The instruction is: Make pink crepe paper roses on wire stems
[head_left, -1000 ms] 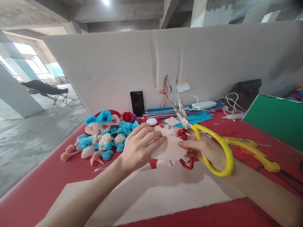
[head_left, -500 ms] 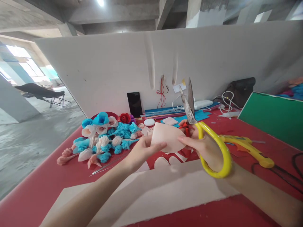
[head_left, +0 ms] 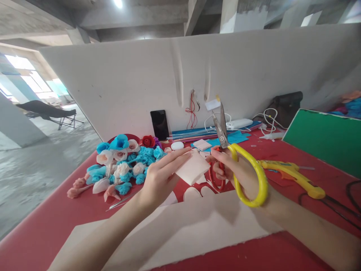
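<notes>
My left hand holds a cream-pink, petal-like piece of crepe paper. Its fingers lie long across the back of the piece, and the thumb is hidden. Close by on the right, my right hand grips a pair of scissors with one yellow loop and one red loop. The blades point up and stand slightly apart. The yellow loop hangs around the hand's outer side. Below the hands, pale rounded cut pieces lie on the red table near a long cream paper strip.
Blue, white and pink paper flowers are heaped at the left. A yellow glue gun with a dark cord lies at the right, before a green board. A phone leans against the white panel behind.
My right hand has let go of the paper piece and drawn slightly away with the scissors. My left fingers now stretch over the piece, which has turned and tilted.
</notes>
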Action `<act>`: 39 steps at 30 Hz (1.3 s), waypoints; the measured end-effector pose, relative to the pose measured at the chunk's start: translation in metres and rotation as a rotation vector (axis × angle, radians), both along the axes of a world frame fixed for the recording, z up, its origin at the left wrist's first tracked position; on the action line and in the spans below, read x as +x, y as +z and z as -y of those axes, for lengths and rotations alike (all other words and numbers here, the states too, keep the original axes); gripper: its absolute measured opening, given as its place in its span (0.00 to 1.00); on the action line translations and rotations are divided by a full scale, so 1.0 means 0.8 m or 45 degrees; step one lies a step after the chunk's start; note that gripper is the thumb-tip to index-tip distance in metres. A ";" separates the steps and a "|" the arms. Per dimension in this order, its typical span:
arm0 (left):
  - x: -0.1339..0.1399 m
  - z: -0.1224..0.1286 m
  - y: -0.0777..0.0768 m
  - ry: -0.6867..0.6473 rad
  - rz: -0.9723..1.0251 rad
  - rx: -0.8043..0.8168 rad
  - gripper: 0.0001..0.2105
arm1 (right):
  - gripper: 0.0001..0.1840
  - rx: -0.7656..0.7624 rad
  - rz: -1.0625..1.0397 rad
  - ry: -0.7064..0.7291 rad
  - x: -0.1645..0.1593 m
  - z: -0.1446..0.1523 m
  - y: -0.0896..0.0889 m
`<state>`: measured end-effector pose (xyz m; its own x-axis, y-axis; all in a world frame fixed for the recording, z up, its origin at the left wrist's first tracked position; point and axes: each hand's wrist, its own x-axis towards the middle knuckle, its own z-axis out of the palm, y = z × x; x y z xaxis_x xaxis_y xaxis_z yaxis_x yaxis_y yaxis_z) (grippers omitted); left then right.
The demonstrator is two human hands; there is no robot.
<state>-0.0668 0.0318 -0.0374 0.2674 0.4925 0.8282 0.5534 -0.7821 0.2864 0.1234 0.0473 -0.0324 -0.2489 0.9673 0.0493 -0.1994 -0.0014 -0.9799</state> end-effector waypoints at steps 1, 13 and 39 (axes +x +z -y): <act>-0.002 0.001 0.000 0.037 -0.129 0.146 0.19 | 0.18 -0.009 -0.008 -0.011 -0.001 0.001 0.000; 0.016 -0.003 0.001 -0.284 0.550 -0.617 0.20 | 0.12 -0.042 -0.008 0.092 0.003 0.008 0.009; 0.000 0.012 0.055 -0.047 0.858 -1.168 0.14 | 0.13 0.148 0.359 0.212 -0.016 0.025 -0.006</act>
